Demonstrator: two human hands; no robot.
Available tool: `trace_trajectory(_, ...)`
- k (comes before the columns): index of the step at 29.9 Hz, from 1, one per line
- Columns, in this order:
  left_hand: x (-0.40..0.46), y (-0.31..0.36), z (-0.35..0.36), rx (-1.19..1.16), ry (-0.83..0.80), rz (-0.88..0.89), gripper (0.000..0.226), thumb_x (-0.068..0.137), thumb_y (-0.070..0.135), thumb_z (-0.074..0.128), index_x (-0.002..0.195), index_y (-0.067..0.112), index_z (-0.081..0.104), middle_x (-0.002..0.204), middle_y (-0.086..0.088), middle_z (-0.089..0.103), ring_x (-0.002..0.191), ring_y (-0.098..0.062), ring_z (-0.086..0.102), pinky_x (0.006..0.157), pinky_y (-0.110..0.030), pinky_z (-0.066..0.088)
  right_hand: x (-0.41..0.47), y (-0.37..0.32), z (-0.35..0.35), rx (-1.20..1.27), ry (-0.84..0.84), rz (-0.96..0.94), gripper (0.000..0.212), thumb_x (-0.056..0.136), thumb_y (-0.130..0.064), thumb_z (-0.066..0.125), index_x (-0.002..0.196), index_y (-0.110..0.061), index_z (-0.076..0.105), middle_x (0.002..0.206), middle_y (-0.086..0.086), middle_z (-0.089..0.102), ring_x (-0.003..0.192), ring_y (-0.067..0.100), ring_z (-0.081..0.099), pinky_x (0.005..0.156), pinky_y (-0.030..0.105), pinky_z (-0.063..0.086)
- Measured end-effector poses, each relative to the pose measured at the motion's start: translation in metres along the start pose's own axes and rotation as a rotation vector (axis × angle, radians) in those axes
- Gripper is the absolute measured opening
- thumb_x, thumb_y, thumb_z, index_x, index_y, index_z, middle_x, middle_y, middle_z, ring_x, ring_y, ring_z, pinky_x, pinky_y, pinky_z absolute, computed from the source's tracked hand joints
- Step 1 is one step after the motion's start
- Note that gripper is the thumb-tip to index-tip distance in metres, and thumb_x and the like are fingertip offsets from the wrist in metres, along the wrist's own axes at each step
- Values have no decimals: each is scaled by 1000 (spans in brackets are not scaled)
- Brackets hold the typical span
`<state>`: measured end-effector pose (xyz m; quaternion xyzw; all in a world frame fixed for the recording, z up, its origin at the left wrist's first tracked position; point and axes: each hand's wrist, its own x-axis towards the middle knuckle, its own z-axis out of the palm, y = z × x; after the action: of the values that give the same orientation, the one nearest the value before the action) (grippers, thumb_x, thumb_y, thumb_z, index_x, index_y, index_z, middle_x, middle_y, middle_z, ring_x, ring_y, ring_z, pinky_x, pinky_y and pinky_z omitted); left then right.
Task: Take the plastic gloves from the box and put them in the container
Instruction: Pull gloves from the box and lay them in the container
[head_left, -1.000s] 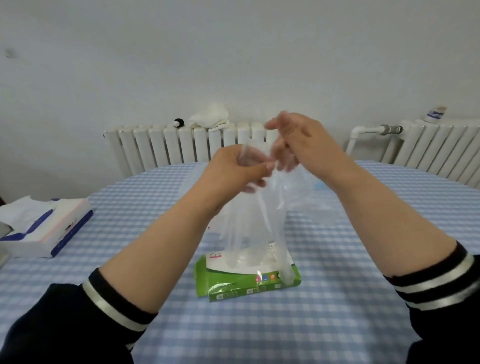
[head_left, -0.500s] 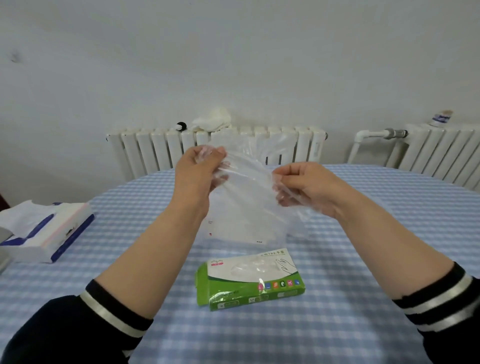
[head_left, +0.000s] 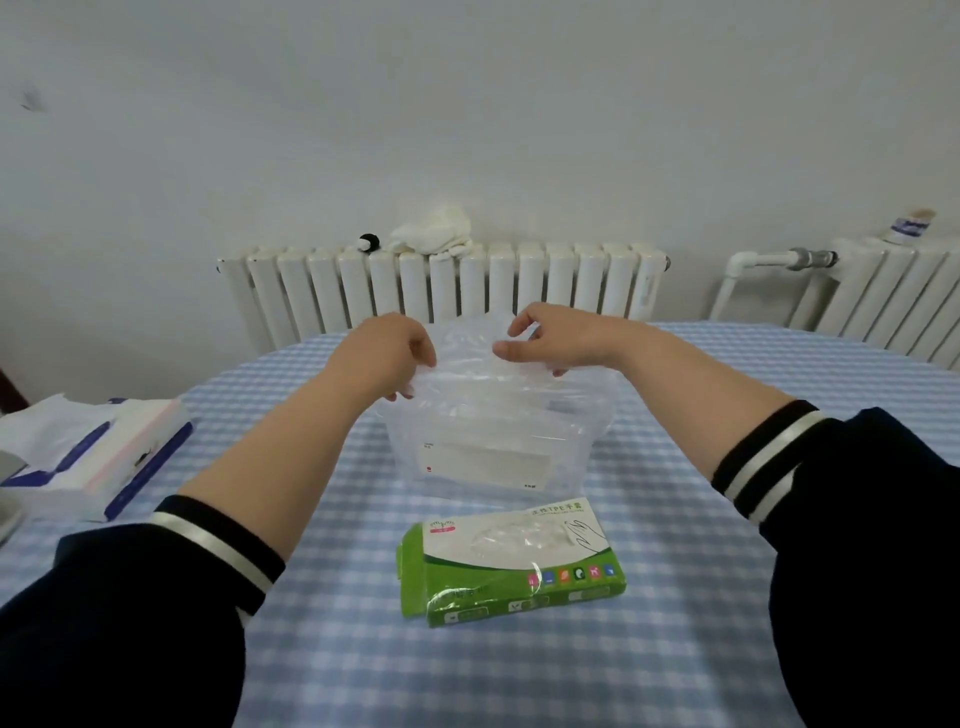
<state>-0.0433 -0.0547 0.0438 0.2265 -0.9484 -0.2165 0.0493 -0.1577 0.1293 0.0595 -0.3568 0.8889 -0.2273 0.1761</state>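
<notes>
Hands (head_left: 387, 358) (head_left: 553, 340) seemingly pinching container (head_left: 493, 441)

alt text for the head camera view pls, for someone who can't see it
Both hands, left hand and right hand, hold a clear plastic glove over a clear container on a blue checked table. A green glove box lies nearer.

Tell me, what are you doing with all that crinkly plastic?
A person's left hand and right hand pinch clear plastic gloves at the open top of a see-through container on the checked table. The green glove box lies in front of it.
</notes>
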Motion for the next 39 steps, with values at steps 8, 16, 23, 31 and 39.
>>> trace_trajectory(8, 17, 18, 6, 331, -299, -33, 5, 93, 8, 62, 95, 11, 59, 98, -8, 66, 69, -27, 69, 66, -30, 55, -2, -6, 20, -413, 43, -181, 62, 79, -50, 73, 128, -25, 44, 122, -2, 50, 105, 19, 50, 87, 32, 43)
trace_trajectory(16, 36, 23, 35, 769, -436, -3, 27, 88, 20, 70, 106, 4, 60, 74, -4, 66, 61, -20, 61, 78, -36, 56, 20, 1, 55, -413, -515, 293, 42, 95, -47, 49, 128, -23, 56, 129, -1, 59, 109, 24, 56, 97, 36, 43)
trace_trajectory(23, 37, 19, 49, 903, -475, 34, 48, 86, 43, 67, 125, 15, 58, 118, -4, 61, 103, -26, 61, 91, -37, 50, 6, -6, 55, -479, -430, 97, 34, 94, -35, 55, 120, -15, 64, 121, 3, 63, 108, 25, 60, 90, 34, 46)
trace_trajectory(31, 13, 31, 18, 787, -222, 148, 47, 97, 49, 50, 134, 21, 53, 134, -1, 56, 120, -25, 54, 93, -37, 45, -43, -10, 33, -271, 186, -326, 20, 94, -39, 57, 101, -24, 68, 93, -13, 62, 87, 7, 56, 79, 26, 45)
trace_trajectory(39, -99, 15, 60, -76, 294, 435, 20, 98, 39, 50, 91, 24, 61, 64, 9, 57, 63, -13, 54, 58, -33, 44, -106, 18, 82, -285, 176, -412, 32, 92, -54, 49, 96, -29, 69, 87, -14, 66, 80, 4, 58, 71, 25, 46)
